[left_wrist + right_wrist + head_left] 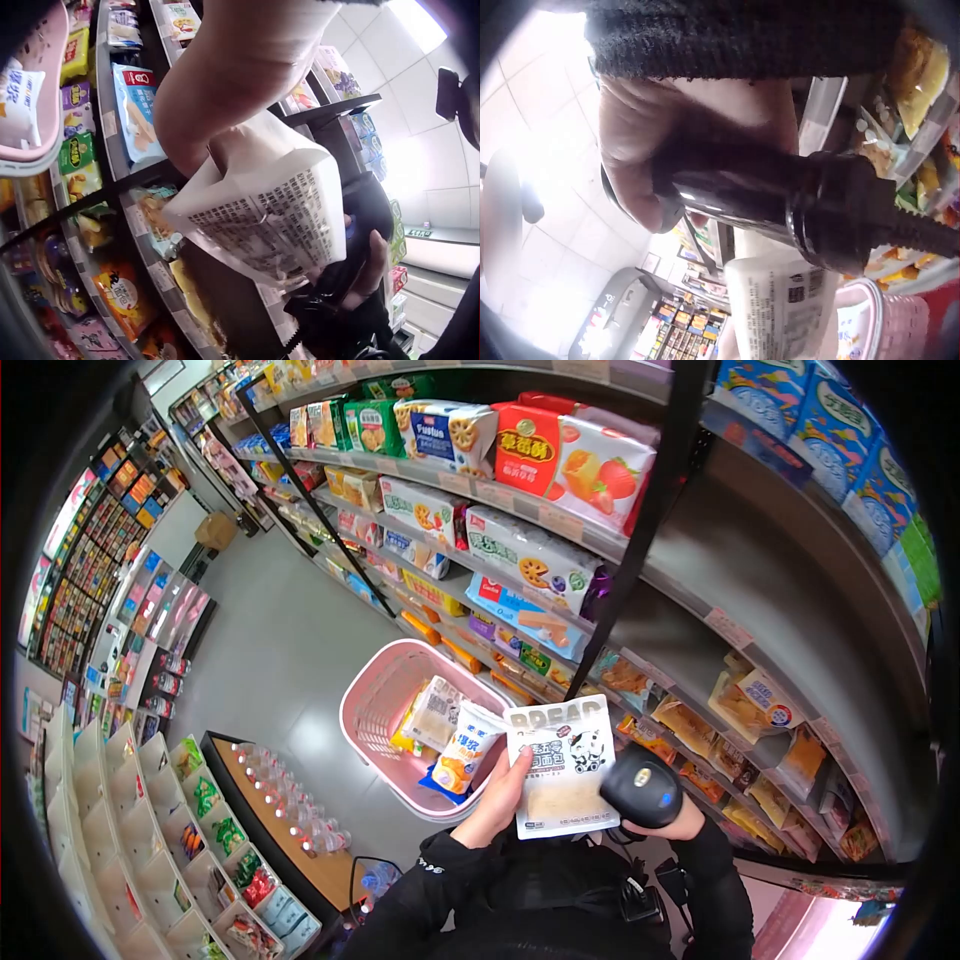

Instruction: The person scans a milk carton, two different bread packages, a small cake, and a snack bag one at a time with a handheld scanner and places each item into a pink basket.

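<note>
My left hand [494, 796] grips the left edge of a white bread packet [565, 802] with a cartoon cat printed on its front, thumb on that front. The left wrist view shows the packet's back [262, 217], covered in small print. In my right hand [686, 822] is a black handheld barcode scanner [640, 788], its head overlapping the packet's right edge in the head view. The right wrist view shows my fingers curled round the scanner's handle [731, 187], with a cord leaving its end. A pink basket [372, 705] stands on the floor at left, holding several snack packets.
Shelves [560, 515] of biscuit and snack packets rise ahead and to the right. At the lower left are white bins [125, 840] with small packets and a row of plastic bottles [290, 800]. Grey floor [270, 620] stretches along the aisle.
</note>
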`<state>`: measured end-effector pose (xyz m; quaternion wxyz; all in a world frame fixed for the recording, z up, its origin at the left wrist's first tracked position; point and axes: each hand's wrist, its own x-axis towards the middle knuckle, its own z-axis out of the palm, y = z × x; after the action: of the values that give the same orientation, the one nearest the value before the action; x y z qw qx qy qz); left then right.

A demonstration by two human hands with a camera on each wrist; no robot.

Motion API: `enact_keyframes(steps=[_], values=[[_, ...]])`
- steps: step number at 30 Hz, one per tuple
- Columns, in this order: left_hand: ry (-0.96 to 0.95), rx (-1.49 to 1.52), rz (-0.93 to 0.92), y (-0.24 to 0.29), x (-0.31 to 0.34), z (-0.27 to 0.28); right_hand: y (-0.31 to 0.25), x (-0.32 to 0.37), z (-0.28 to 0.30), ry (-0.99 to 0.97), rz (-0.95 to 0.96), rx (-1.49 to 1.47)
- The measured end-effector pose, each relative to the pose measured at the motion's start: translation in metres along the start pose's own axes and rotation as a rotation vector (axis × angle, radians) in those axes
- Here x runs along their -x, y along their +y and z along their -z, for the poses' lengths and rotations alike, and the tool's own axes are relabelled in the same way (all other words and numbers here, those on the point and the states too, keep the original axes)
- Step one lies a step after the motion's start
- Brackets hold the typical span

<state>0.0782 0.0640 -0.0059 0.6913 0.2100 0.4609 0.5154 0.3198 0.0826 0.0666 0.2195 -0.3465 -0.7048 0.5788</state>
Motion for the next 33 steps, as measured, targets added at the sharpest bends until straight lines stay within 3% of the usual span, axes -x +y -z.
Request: enact_keyframes(steps=[3, 7, 8, 9, 16, 19, 23, 26, 31, 33], values=[[0.181, -0.13, -0.097, 0.0, -0.005, 0.038, -0.006, -0.041, -0.023, -0.046, -0.002, -0.149], [0.248, -0.286, -0.159, 0.047, -0.01, 0.088, -0.008, -0.099, -0.047, -0.124, 0.031, -0.159], [0.258, -0.277, -0.233, 0.06, -0.012, 0.095, -0.009, -0.114, -0.053, -0.166, -0.112, -0.291], [0.268, -0.267, -0.31, 0.073, -0.014, 0.102, 0.004, -0.133, -0.062, -0.131, 0.038, -0.194], [0.318, -0.477, -0.38, 0.117, -0.047, 0.178, 0.03, -0.238, -0.122, 0.009, -0.096, -0.409], [0.347, -0.599, -0.414, 0.118, -0.065, 0.206, 0.043, -0.265, -0.145, 0.0, -0.196, -0.559], [0.412, -0.771, -0.284, 0.112, -0.082, 0.237, 0.07, -0.297, -0.17, 0.009, -0.329, -0.659], [0.469, -1.049, -0.382, 0.095, -0.096, 0.258, 0.093, -0.314, -0.188, 0.072, -0.454, -0.755], [0.443, -1.101, -0.355, 0.066, -0.112, 0.256, 0.119, -0.32, -0.199, 0.109, -0.523, -0.662], [0.387, -1.212, -0.517, 0.043, -0.128, 0.269, 0.112, -0.312, -0.19, 0.125, -0.532, -0.751]])
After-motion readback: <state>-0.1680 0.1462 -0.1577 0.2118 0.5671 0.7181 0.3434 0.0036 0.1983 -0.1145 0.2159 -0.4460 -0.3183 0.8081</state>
